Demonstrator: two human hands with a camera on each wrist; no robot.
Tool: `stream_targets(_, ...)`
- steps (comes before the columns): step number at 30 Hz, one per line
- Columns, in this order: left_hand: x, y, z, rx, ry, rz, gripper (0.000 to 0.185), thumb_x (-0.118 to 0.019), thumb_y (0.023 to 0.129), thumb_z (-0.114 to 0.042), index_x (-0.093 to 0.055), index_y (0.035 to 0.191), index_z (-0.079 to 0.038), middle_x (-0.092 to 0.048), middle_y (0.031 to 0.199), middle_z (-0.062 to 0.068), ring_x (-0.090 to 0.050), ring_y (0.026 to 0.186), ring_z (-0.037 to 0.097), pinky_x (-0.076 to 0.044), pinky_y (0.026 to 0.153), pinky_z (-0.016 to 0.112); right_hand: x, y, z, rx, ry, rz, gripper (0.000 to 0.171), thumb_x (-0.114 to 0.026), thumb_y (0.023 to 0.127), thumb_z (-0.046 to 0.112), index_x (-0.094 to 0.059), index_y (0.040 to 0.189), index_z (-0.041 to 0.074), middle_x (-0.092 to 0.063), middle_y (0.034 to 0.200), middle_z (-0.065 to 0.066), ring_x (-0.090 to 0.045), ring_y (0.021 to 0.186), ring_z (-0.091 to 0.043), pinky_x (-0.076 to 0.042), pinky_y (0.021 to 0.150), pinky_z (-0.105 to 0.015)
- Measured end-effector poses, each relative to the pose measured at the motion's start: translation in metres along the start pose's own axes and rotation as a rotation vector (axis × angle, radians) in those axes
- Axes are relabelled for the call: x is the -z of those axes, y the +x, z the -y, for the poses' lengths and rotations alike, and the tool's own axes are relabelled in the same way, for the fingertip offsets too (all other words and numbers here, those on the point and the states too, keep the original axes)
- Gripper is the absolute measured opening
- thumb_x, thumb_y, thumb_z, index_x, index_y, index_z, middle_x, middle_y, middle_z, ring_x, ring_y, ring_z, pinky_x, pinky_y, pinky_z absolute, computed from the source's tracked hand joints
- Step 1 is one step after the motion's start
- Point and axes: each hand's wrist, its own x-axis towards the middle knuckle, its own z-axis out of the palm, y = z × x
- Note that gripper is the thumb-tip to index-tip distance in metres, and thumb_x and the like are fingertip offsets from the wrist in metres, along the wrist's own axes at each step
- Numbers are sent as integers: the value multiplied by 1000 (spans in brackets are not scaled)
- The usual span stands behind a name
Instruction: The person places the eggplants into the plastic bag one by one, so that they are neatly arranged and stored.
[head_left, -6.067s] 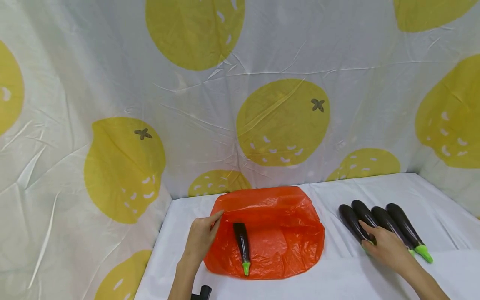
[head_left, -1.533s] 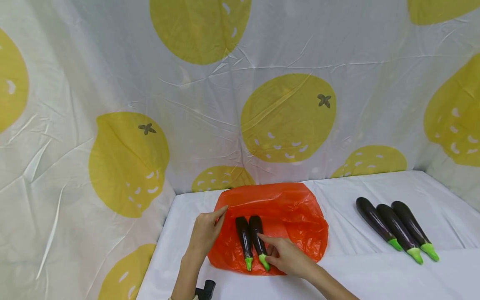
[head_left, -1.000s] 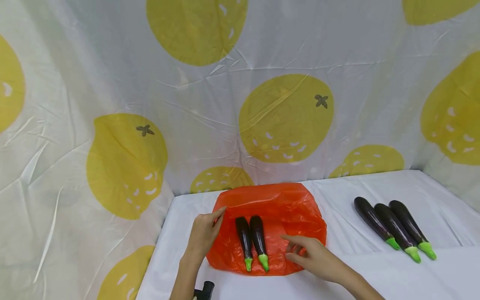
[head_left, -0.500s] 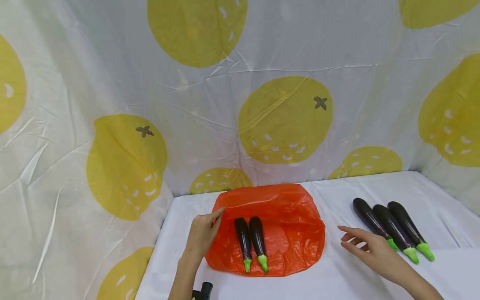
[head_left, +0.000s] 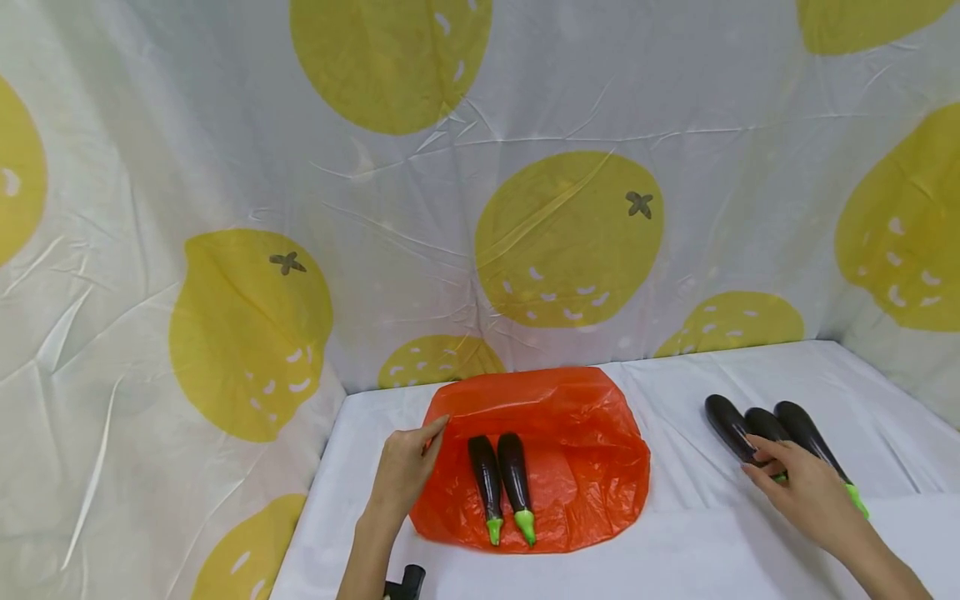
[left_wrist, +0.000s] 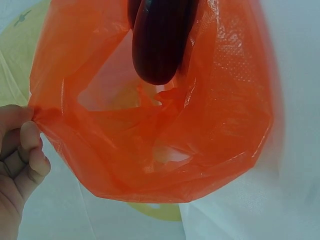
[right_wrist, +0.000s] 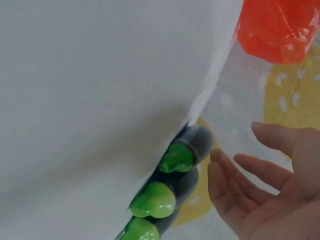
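Observation:
A red plastic bag [head_left: 600,475] lies on the white-covered table with its mouth spread, two dark eggplants [head_left: 514,475] side by side inside it. My left hand [head_left: 401,467] pinches the bag's left edge between thumb and forefinger, as the left wrist view shows with the hand [left_wrist: 20,155] at the bag's rim. To the right lie three more eggplants [head_left: 726,421] with green caps. My right hand [head_left: 806,492] is over their lower ends, partly hiding them. In the right wrist view, that hand [right_wrist: 270,185] has spread fingers beside the nearest eggplant [right_wrist: 202,142], holding nothing.
Behind the white table [head_left: 690,542] hangs a pale cloth [head_left: 405,217] printed with yellow lemons, which also runs along the sides. A small black object [head_left: 408,581] shows by my left forearm at the bottom edge.
The second eggplant came from the right-hand group and was let go in the bag. My right hand then moved right, back to the remaining three. The left hand has kept its pinch.

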Motion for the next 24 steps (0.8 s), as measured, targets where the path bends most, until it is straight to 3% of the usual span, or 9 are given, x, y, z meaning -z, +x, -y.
stream_targets(5, -1, 0, 1, -23, -6, -12, 29, -78, 86, 6, -77, 116, 2, -80, 94, 16, -53, 59, 4, -58, 62, 19, 4, 6, -14, -82, -69, 83, 47, -81, 86, 7, -62, 121, -18, -67, 92, -24, -67, 79, -37, -54, 65, -47)
stream_targets(7, -1, 0, 1, -31, -10, -14, 29, -77, 86, 6, -77, 116, 3, -80, 90, 16, -48, 57, 3, -52, 57, 16, 4, 7, -18, -85, -79, 107, 49, -80, 87, 8, -60, 123, -19, -67, 94, -28, -67, 82, -42, -54, 67, -55)
stream_targets(10, -1, 1, 1, -27, -15, -11, 30, -77, 87, 7, -77, 116, 3, -79, 86, 16, -41, 55, 2, -45, 53, 14, 4, 8, -23, -77, -91, 119, 51, -81, 86, 9, -59, 124, -19, -66, 96, -31, -66, 83, -41, -53, 67, -56)
stream_targets(15, 0, 1, 2, -20, -15, -9, 30, -77, 87, 7, -77, 117, 2, -78, 81, 14, -41, 55, 1, -46, 54, 14, 4, 11, -24, -91, -131, 190, 54, -80, 86, 11, -59, 128, -16, -65, 92, -27, -61, 82, -36, -50, 66, -52)
stream_targets(21, -2, 0, 3, -31, -23, -13, 30, -77, 86, 7, -77, 116, 3, -79, 85, 15, -41, 54, 1, -47, 54, 14, 4, 14, -23, -133, -170, 276, 56, -75, 88, 9, -54, 134, -13, -56, 116, -49, -57, 104, -62, -50, 75, -69)
stream_targets(24, -2, 0, 3, -27, -21, -8, 30, -77, 87, 7, -77, 116, 2, -79, 85, 15, -40, 54, 1, -46, 53, 13, 3, 16, -24, -141, -165, 313, 57, -74, 88, 7, -52, 137, -14, -52, 124, -51, -58, 106, -64, -49, 78, -71)
